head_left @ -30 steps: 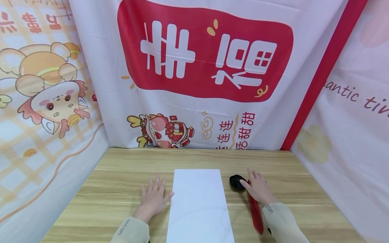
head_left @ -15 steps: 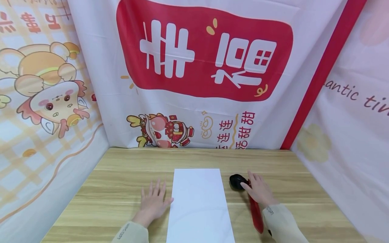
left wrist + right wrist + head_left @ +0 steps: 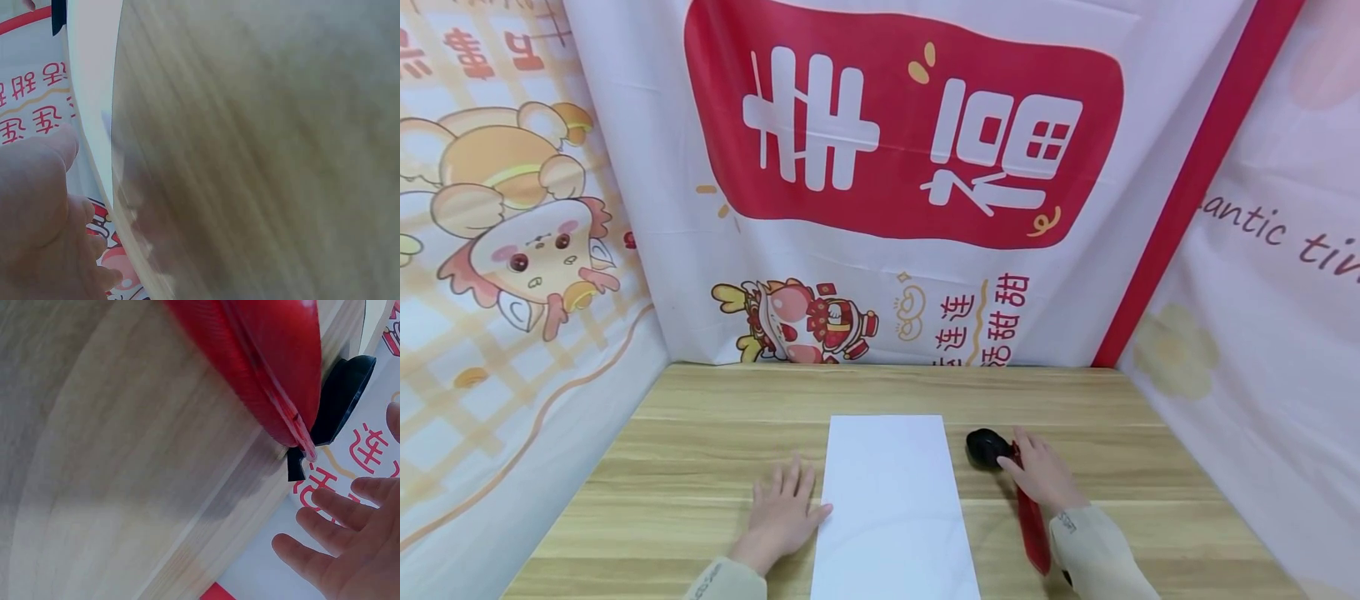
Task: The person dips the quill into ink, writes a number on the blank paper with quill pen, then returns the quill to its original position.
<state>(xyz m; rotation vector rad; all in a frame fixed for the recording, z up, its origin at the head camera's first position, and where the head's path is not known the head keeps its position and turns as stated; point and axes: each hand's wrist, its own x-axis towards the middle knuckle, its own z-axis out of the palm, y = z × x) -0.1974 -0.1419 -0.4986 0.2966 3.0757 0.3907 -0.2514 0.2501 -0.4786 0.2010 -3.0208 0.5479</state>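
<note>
A long white sheet (image 3: 891, 508) lies in the middle of the wooden table. My left hand (image 3: 781, 512) is just left of it, fingers extended, its thumb tip overlapping the sheet's left edge. On the right, my right hand (image 3: 1041, 473) hovers over the far end of a long, glossy red object (image 3: 1032, 533), with its thumb near a rounded black cup-like piece (image 3: 985, 448). In the right wrist view the fingers (image 3: 319, 528) are apart and hold nothing; the red object (image 3: 269, 356) shows a lengthwise seam, with the black piece (image 3: 344, 394) beyond its tip.
The wooden tabletop (image 3: 737, 408) ends at a hanging white cloth (image 3: 685, 275) with a large red printed patch. Printed cloths also hang along the left side (image 3: 550, 400) and the right side (image 3: 1240, 333). A small black part (image 3: 1066, 575) shows beside the right sleeve.
My left hand has drawn back slightly toward me along the sheet's left edge. The right hand has eased back a little too. The sheet, red object and black piece have stayed put.
</note>
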